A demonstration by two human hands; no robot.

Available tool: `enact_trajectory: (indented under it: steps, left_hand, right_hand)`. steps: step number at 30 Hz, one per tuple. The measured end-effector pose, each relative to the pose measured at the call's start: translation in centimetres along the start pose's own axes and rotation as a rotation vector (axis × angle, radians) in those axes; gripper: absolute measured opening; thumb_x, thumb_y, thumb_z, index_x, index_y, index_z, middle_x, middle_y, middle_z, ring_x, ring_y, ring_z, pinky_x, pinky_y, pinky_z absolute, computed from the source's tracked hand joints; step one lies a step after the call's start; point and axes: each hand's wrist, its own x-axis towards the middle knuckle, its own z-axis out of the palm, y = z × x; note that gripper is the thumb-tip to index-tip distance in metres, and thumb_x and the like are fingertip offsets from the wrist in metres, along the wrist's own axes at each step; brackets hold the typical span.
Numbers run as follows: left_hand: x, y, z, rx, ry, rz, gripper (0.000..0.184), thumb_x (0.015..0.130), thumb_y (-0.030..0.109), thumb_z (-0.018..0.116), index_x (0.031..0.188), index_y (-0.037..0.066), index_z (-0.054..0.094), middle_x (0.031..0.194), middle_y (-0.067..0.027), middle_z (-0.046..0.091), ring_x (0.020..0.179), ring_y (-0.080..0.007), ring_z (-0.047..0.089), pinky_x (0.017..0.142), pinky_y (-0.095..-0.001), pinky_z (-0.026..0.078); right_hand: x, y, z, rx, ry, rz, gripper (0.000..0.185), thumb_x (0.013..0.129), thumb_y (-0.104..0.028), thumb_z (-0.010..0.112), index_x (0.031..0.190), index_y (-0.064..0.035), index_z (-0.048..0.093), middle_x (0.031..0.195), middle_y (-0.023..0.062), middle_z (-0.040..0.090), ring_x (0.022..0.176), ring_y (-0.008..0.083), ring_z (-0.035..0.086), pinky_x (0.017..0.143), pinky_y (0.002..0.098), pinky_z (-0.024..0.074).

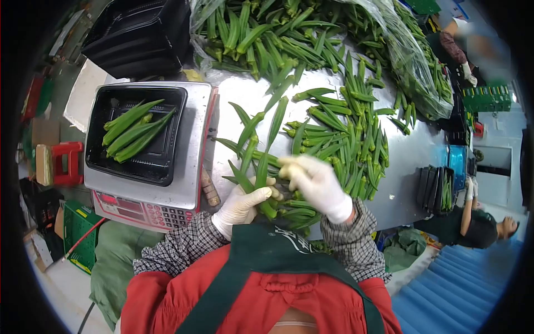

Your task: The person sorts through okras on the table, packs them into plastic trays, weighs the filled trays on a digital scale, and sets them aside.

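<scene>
My left hand (245, 205), in a white glove, grips several green okra pods (261, 172) that point up and away from me. To its right is my right hand (318, 186), also gloved and blurred by motion. Its fingers look curled over the okra pile (356, 133), but whether they hold a pod I cannot make out. Left of my hands stands a weighing scale (192, 111) with a red keypad side. On it sits a black plastic tray (177, 139) holding several okra pods (133, 131).
A stack of black trays (133, 39) stands behind the scale. Large okra heaps (272, 39) and a clear plastic bag (411, 67) cover the far table. At right are filled black trays (436, 189) and a co-worker (478, 225); another person's gloved hand (469, 75) shows farther back.
</scene>
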Motion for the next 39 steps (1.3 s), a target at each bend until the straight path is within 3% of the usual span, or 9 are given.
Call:
enact_trajectory:
  steps: [5, 6, 11, 18, 22, 26, 30, 34, 39]
  left_hand:
    - [-0.8, 0.0, 0.0, 0.001, 0.034, 0.02, 0.029, 0.08, 0.009, 0.062, 0.107, 0.002, 0.056, 0.09, -0.0114, 0.061, 0.094, -0.0269, 0.059, 0.085, -0.0377, 0.046]
    - [-1.0, 0.0, 0.2, 0.001, 0.066, -0.002, 0.028, 0.08, 0.009, 0.062, 0.107, 0.002, 0.056, 0.091, -0.0114, 0.061, 0.094, -0.0269, 0.059, 0.085, -0.038, 0.046]
    - [-1.3, 0.2, -0.3, -0.056, 0.13, -0.006, 0.028, 0.081, 0.01, 0.06, 0.108, 0.003, 0.056, 0.092, -0.0113, 0.061, 0.095, -0.0272, 0.059, 0.084, -0.039, 0.048]
    - [-1.7, 0.1, -0.5, -0.092, 0.069, 0.017, 0.03, 0.084, 0.012, 0.059, 0.111, 0.001, 0.051, 0.098, -0.0128, 0.059, 0.098, -0.0248, 0.057, 0.084, -0.0387, 0.048]
    - [-1.5, 0.3, -0.2, -0.162, 0.06, 0.004, 0.038, 0.085, 0.015, 0.06, 0.118, 0.001, 0.047, 0.103, -0.0123, 0.058, 0.1, -0.0245, 0.056, 0.086, -0.0392, 0.047]
    - [-1.0, -0.2, 0.5, -0.198, 0.017, 0.148, 0.043, 0.085, 0.015, 0.06, 0.122, 0.001, 0.042, 0.106, -0.0126, 0.056, 0.1, -0.024, 0.056, 0.088, -0.0384, 0.045]
    - [-1.4, -0.2, -0.9, -0.171, 0.137, 0.04, 0.034, 0.084, 0.012, 0.06, 0.114, 0.001, 0.048, 0.098, -0.0119, 0.059, 0.096, -0.0239, 0.057, 0.088, -0.0376, 0.045]
    - [-1.6, 0.0, -0.7, -0.163, 0.13, 0.023, 0.028, 0.082, 0.013, 0.059, 0.108, 0.003, 0.055, 0.094, -0.0121, 0.062, 0.099, -0.0286, 0.058, 0.09, -0.043, 0.046]
    - [-1.6, 0.3, -0.7, -0.187, 0.138, 0.041, 0.033, 0.083, 0.013, 0.061, 0.112, 0.001, 0.051, 0.099, -0.0131, 0.059, 0.099, -0.0263, 0.057, 0.09, -0.0403, 0.045]
  right_hand:
    - [6.3, 2.3, 1.6, -0.64, 0.268, -0.409, 0.039, 0.077, -0.021, 0.064, 0.111, -0.0031, 0.057, 0.102, 0.0157, 0.056, 0.088, 0.0282, 0.058, 0.074, 0.0357, 0.0476]
    - [7.3, 2.1, 2.6, -0.736, 0.271, -0.411, 0.051, 0.072, -0.027, 0.068, 0.116, -0.0053, 0.052, 0.112, 0.0185, 0.05, 0.098, 0.0319, 0.053, 0.083, 0.0419, 0.0438]
    - [10.3, 2.9, 6.1, -1.038, 0.358, -0.635, 0.053, 0.071, -0.032, 0.068, 0.115, -0.0068, 0.053, 0.105, 0.0154, 0.054, 0.103, 0.0332, 0.049, 0.091, 0.0449, 0.036]
    - [7.6, 5.2, 0.0, -1.038, 0.253, -0.605, 0.015, 0.074, -0.018, 0.065, 0.085, -0.0078, 0.062, 0.084, 0.0083, 0.058, 0.087, 0.0274, 0.053, 0.082, 0.0413, 0.0383]
    - [4.4, 2.9, -0.9, -0.592, 0.426, -0.453, 0.015, 0.072, -0.013, 0.067, 0.082, -0.0045, 0.061, 0.077, 0.0102, 0.059, 0.074, 0.0295, 0.055, 0.067, 0.0394, 0.0429]
    - [0.0, 1.0, 3.0, -0.524, 0.034, -0.538, 0.017, 0.076, -0.015, 0.065, 0.088, -0.0031, 0.063, 0.08, 0.0116, 0.061, 0.075, 0.0285, 0.058, 0.068, 0.0368, 0.0461]
    - [1.6, 1.9, 2.5, -0.324, 0.07, -0.38, 0.018, 0.077, -0.017, 0.064, 0.089, -0.0044, 0.063, 0.08, 0.0107, 0.061, 0.077, 0.0289, 0.059, 0.07, 0.037, 0.047]
    - [6.0, 4.5, 2.8, -1.036, 0.15, -0.391, 0.013, 0.076, -0.011, 0.062, 0.087, -0.0046, 0.063, 0.082, 0.0114, 0.059, 0.079, 0.0298, 0.057, 0.069, 0.0385, 0.0467]
    - [6.6, 5.2, 2.1, -0.862, 0.192, -0.32, 0.014, 0.075, -0.015, 0.061, 0.086, -0.0051, 0.062, 0.08, 0.0119, 0.057, 0.079, 0.0304, 0.057, 0.07, 0.0399, 0.0463]
